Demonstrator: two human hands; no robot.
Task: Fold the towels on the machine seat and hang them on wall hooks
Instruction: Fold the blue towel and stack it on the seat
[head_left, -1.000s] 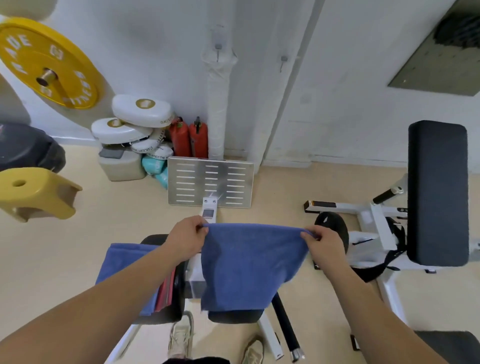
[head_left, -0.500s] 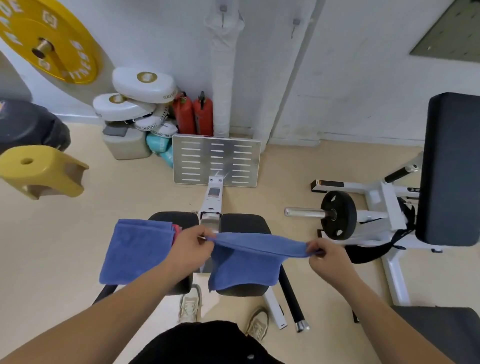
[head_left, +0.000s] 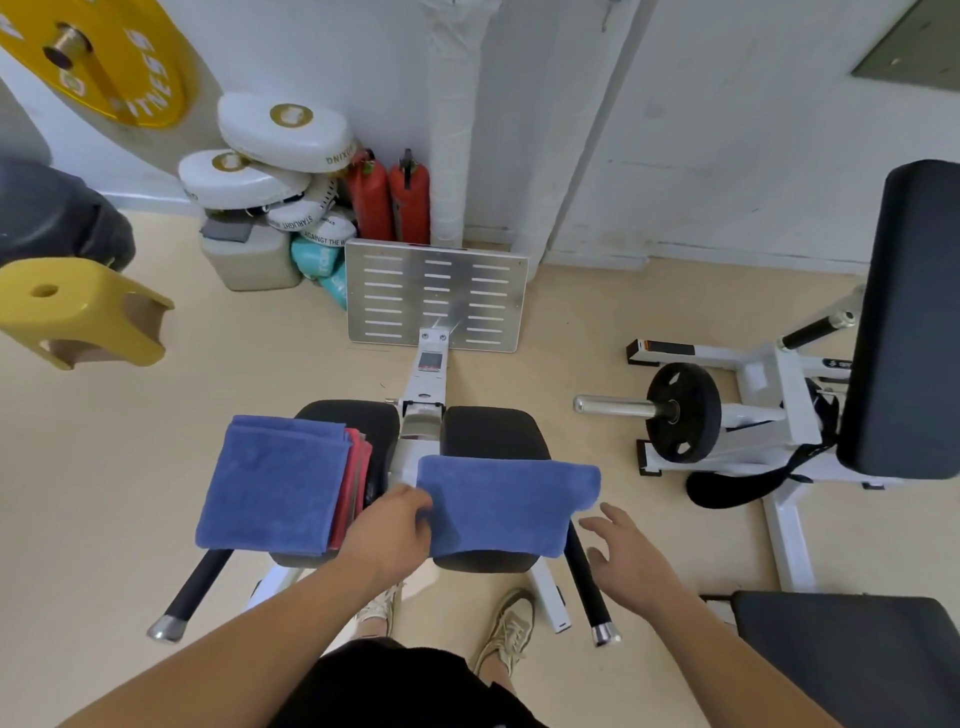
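Observation:
A folded blue towel (head_left: 506, 506) lies across the right black seat pad (head_left: 491, 431) of the machine. My left hand (head_left: 392, 525) grips its left edge with curled fingers. My right hand (head_left: 626, 553) hovers just off the towel's right end, fingers spread and holding nothing. On the left seat pad (head_left: 358, 421) sits a stack of folded towels: a blue one (head_left: 270, 486) on top, red ones (head_left: 356, 483) showing at its right edge. The wall hooks are out of view.
A metal footplate (head_left: 436, 296) stands ahead by the wall pipe (head_left: 452, 119). Fire extinguishers (head_left: 389, 195) and white pads (head_left: 283, 130) crowd the corner. A weight machine (head_left: 753, 410) with black backrest (head_left: 914, 317) is right; a yellow stool (head_left: 78, 312) is left.
The blue towel went from hanging between both hands to lying folded on the right seat pad. My right hand let go of it and drew back; my left still holds its edge.

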